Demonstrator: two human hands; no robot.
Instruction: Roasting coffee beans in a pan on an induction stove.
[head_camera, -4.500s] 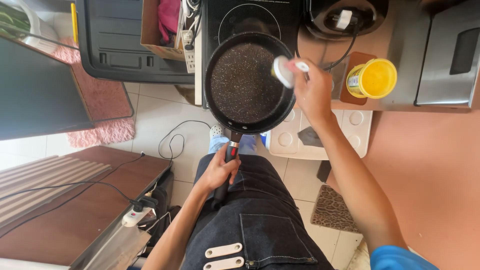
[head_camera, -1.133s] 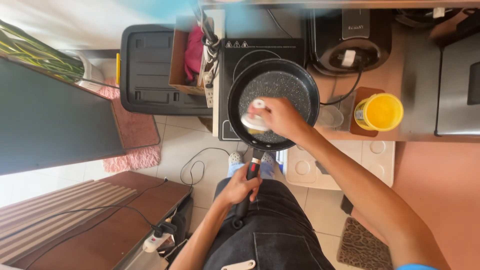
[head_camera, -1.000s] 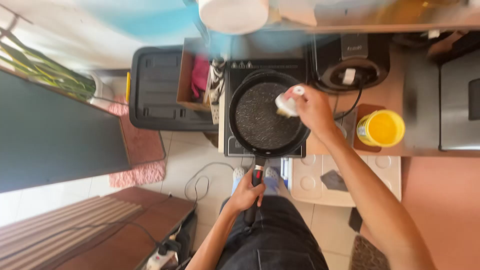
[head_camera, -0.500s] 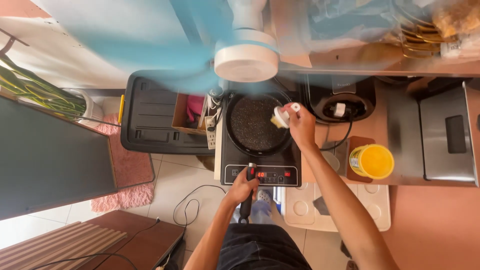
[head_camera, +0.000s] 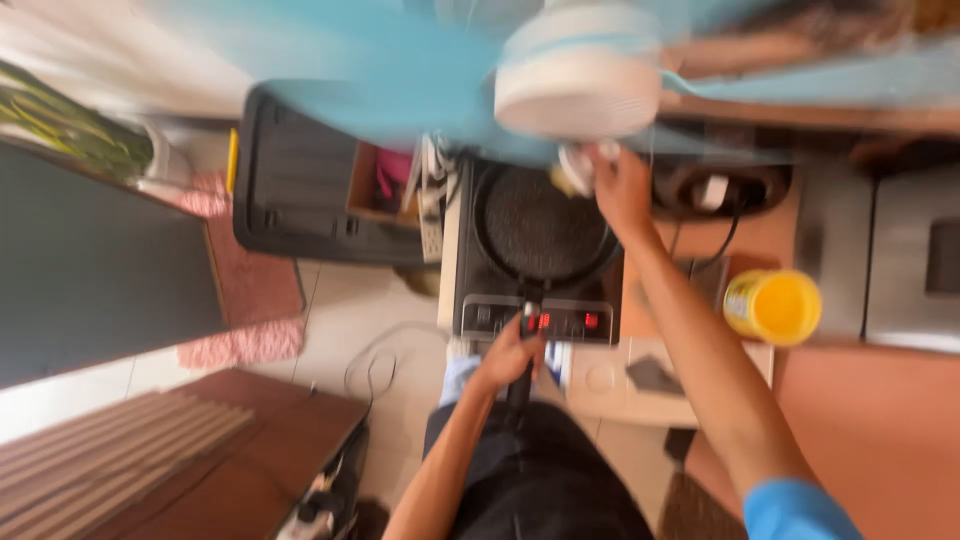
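Note:
A black speckled frying pan (head_camera: 535, 225) sits on a black induction cooktop (head_camera: 480, 315) with lit red digits. My left hand (head_camera: 510, 355) grips the pan's dark handle at the near edge. My right hand (head_camera: 620, 185) reaches over the pan's far right rim and holds a small white object (head_camera: 575, 165), blurred by motion. The picture is smeared throughout.
A white and blue fan (head_camera: 580, 75) spins overhead and hides the far counter. A yellow tub (head_camera: 775, 305) stands on the right, beside a round black appliance (head_camera: 715, 190) and a grey metal appliance (head_camera: 920, 260). A black bin (head_camera: 300, 175) sits left; cables lie on the floor.
The view has tilted up, bringing the fan in. The pan has gone from being held up to resting on the cooktop. My right hand has moved to the far right rim.

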